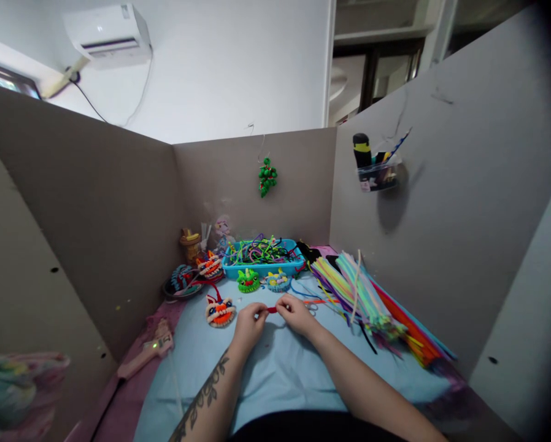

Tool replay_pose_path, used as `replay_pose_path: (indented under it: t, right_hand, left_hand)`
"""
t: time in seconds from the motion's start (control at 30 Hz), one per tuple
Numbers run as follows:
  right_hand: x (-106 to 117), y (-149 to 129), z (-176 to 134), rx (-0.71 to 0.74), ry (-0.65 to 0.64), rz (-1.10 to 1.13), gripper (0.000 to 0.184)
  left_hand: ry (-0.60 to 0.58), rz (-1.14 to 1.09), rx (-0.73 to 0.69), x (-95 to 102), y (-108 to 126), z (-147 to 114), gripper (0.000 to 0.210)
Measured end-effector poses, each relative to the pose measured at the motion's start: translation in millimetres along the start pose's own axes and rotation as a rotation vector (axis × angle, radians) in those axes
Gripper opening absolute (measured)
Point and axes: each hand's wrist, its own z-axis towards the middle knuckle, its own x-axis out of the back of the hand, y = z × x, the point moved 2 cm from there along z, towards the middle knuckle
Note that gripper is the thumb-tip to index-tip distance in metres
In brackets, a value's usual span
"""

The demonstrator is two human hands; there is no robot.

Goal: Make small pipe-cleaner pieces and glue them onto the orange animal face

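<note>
Above the middle of the blue cloth (285,374), my left hand (250,325) and my right hand (294,313) face each other with a small gap between them. A short length of red pipe cleaner (272,310) spans that gap, one end pinched in each hand. My fingers hide both of its ends. Just left of my left hand lies an orange and white lion head (220,312) made of pipe cleaner. Beyond my hands sit a green head (248,280) and a blue and yellow one (278,280). Scissors (311,308) lie partly hidden behind my right hand.
A blue basket (262,270) of tangled pipe cleaner scraps stands at the back. Bundles of pipe cleaners (358,288) spread across the right side. At the left is a pink glue gun (149,356) with a lit green light. Grey panels (252,215) enclose the table.
</note>
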Motion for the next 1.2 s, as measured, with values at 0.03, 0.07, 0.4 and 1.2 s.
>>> replay_pose_path:
  t: [0.03,0.07,0.4,1.2]
  right_hand:
    - [0.4,-1.6,-0.2,0.006,0.002,0.005,0.014]
    - [0.7,-2.9,-0.4,0.007,0.003,0.010,0.013]
    - [-6.3,-11.7,-2.1,-0.031,0.152,-0.021,0.014]
    - [-2.2,-18.4,-4.1,0.021,0.126,0.015,0.016]
  left_hand:
    - [0.003,-0.002,0.014,0.0,-0.4,-0.1,0.014]
    - [0.003,-0.006,0.023,-0.1,-0.5,-0.2,0.014]
    - [0.061,-0.011,0.118,-0.5,0.5,0.9,0.015]
    - [0.023,-0.169,0.059,6.2,10.0,2.4,0.021]
